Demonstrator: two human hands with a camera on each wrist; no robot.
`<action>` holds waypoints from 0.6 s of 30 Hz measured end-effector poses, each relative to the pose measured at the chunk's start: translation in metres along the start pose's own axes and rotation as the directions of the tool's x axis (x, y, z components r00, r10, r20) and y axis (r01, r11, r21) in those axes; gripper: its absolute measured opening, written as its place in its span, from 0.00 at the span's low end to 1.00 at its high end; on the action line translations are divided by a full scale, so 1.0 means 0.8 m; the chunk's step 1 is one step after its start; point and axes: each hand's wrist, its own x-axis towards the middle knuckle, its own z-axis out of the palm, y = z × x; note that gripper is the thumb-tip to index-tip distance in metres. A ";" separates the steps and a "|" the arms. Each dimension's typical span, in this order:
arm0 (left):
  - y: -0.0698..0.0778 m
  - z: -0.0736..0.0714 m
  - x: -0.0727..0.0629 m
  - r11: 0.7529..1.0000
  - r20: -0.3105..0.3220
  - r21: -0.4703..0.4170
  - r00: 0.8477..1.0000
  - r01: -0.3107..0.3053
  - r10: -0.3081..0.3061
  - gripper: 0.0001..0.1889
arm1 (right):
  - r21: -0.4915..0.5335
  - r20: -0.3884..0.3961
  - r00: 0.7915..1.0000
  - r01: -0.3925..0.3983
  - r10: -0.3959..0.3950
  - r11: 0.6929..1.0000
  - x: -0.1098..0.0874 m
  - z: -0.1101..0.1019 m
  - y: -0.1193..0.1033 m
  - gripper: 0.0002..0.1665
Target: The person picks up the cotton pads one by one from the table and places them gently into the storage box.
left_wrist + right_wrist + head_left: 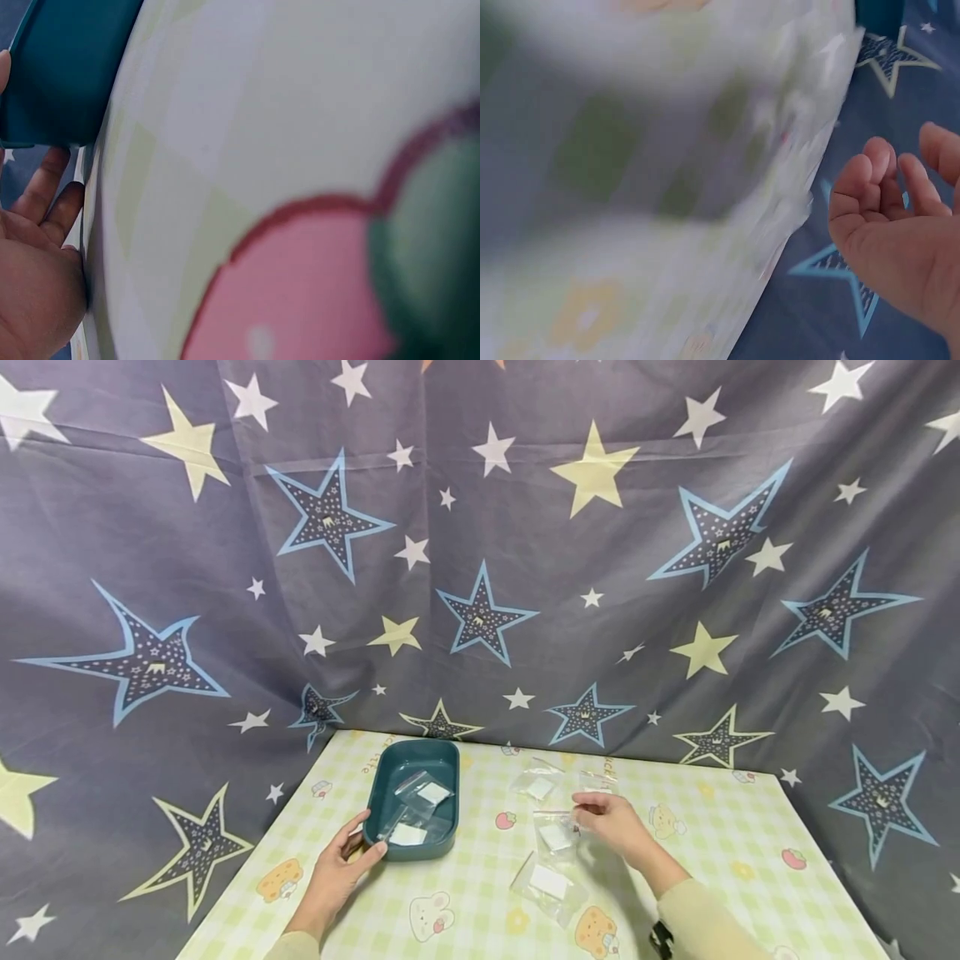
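Observation:
In the head view, a teal plastic bin stands on the table's left half. My left hand holds its near left corner, thumb by the front rim and fingers along the side. Two clear zip bags with white pieces, a farther one and a nearer one, lie inside. My right hand hovers over the loose bags, fingers loosely bent; the right wrist view shows nothing between thumb and fingers. Nearest it are a middle zip bag and a partly covered back bag.
Another zip bag lies at the back, and one more lies nearer the front. A green checked cloth with cartoon prints covers the table. Behind it hangs a dark curtain with stars.

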 end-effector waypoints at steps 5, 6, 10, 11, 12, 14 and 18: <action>-0.001 -0.002 0.000 1.000 -0.005 -0.009 1.000 0.001 -0.001 0.45 | -0.149 0.062 0.997 0.048 -0.039 0.988 -0.018 -0.024 0.017 0.23; -0.001 -0.001 0.000 1.000 -0.006 -0.011 1.000 0.002 -0.002 0.45 | -0.176 0.073 0.996 0.065 -0.053 0.982 -0.020 -0.027 0.020 0.22; 0.000 0.000 -0.001 1.000 -0.010 -0.007 1.000 0.017 -0.017 0.45 | -0.252 0.146 0.985 0.121 -0.086 0.960 -0.030 -0.033 0.031 0.24; 0.000 0.001 -0.002 1.000 -0.010 -0.006 1.000 0.022 -0.022 0.45 | -0.264 0.171 0.981 0.138 -0.095 0.954 -0.032 -0.034 0.034 0.23; 0.000 0.001 -0.002 1.000 -0.011 -0.006 1.000 0.026 -0.026 0.45 | -0.275 0.195 0.975 0.158 -0.106 0.948 -0.034 -0.033 0.037 0.23; 0.001 0.002 -0.002 1.000 -0.012 -0.004 1.000 0.029 -0.029 0.45 | -0.293 0.240 0.961 0.207 -0.138 0.933 -0.037 -0.031 0.041 0.23; 0.002 0.003 -0.002 1.000 -0.016 -0.012 0.999 0.028 -0.028 0.45 | -0.297 0.286 0.937 0.285 -0.200 0.911 -0.040 -0.021 0.042 0.23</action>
